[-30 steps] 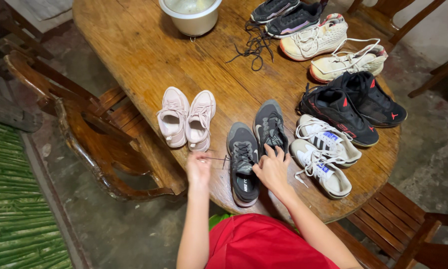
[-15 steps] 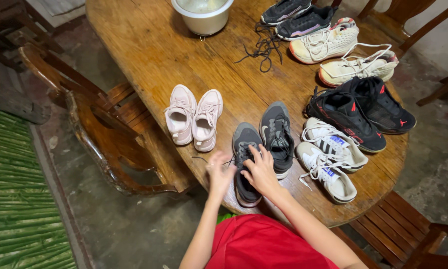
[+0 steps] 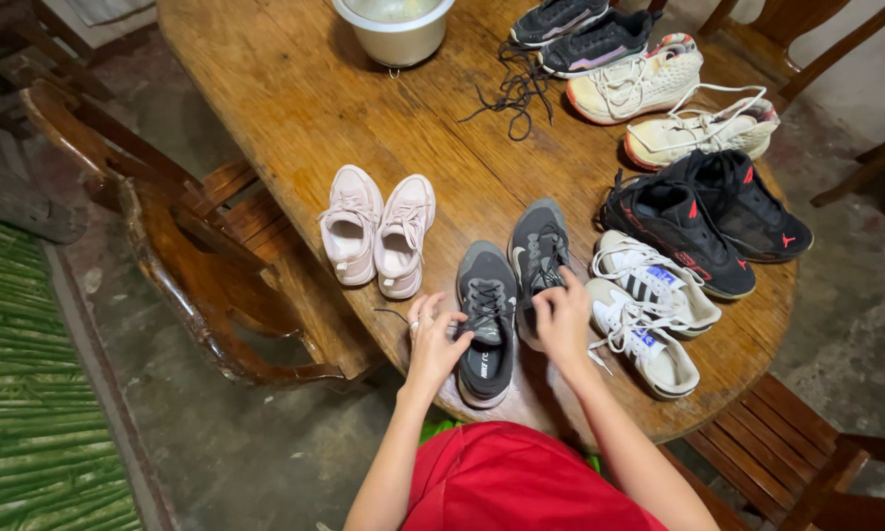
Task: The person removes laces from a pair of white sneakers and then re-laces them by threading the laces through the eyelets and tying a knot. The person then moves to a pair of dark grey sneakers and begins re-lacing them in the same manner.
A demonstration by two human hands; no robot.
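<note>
A pair of dark grey sneakers lies at the near edge of the round wooden table (image 3: 295, 108). My left hand (image 3: 433, 339) pinches the black lace at the left side of the nearer grey sneaker (image 3: 485, 329). My right hand (image 3: 562, 317) rests on the heel end of the other grey sneaker (image 3: 538, 251), fingers curled on its lace. A loose end of lace trails left over the table edge.
Pale pink sneakers (image 3: 376, 231) sit to the left; white sneakers (image 3: 649, 315), black-and-red ones (image 3: 703, 216), cream ones (image 3: 659, 93) and black ones (image 3: 580, 29) to the right and back. A metal pot (image 3: 395, 29) stands at the far edge. Wooden chairs (image 3: 197, 265) surround the table.
My right hand moved from the nearer grey sneaker to the farther one. My left hand stayed at the nearer sneaker's lace. The camera view shifted slightly.
</note>
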